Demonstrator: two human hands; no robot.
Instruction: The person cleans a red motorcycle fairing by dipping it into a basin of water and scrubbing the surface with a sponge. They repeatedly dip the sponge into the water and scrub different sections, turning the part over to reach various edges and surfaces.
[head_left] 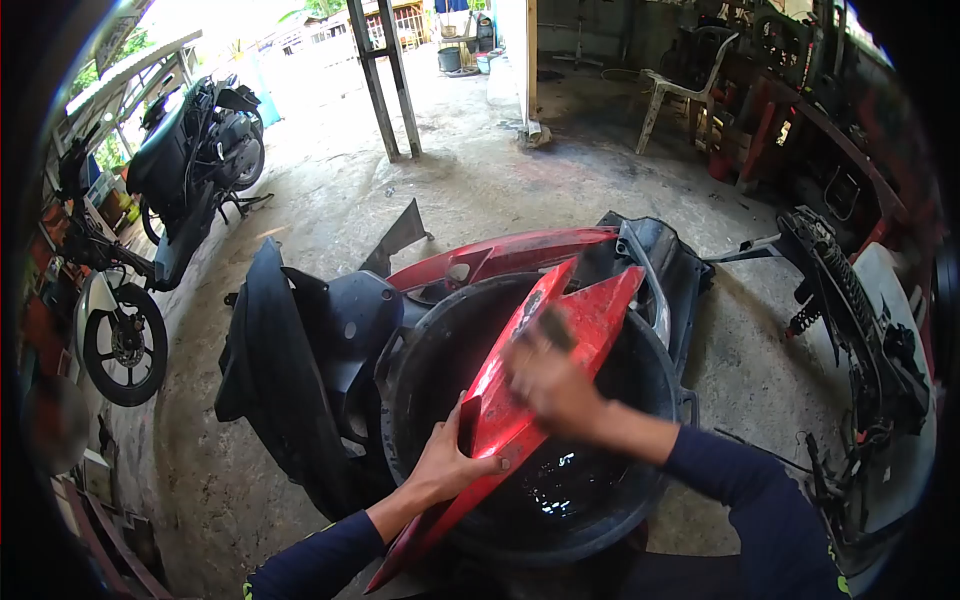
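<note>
A glossy red panel (500, 435), wet-looking, lies slanted over a large black tub (400, 420) with some water at its bottom. My left hand (447, 462) grips the panel's left edge near its lower part, thumb on the top face. On the panel's upper half is my right hand (550, 385), blurred by motion, its fingers closed around a dark item (556, 328) that is too smeared to make out.
Black fairing parts (290, 370) lie left of the tub, and another red panel (500, 250) lies behind it. A motorcycle (190, 150) stands at the back left. Metal posts (385, 80), a chair (690, 90) and a motorcycle frame (850, 300) are further out.
</note>
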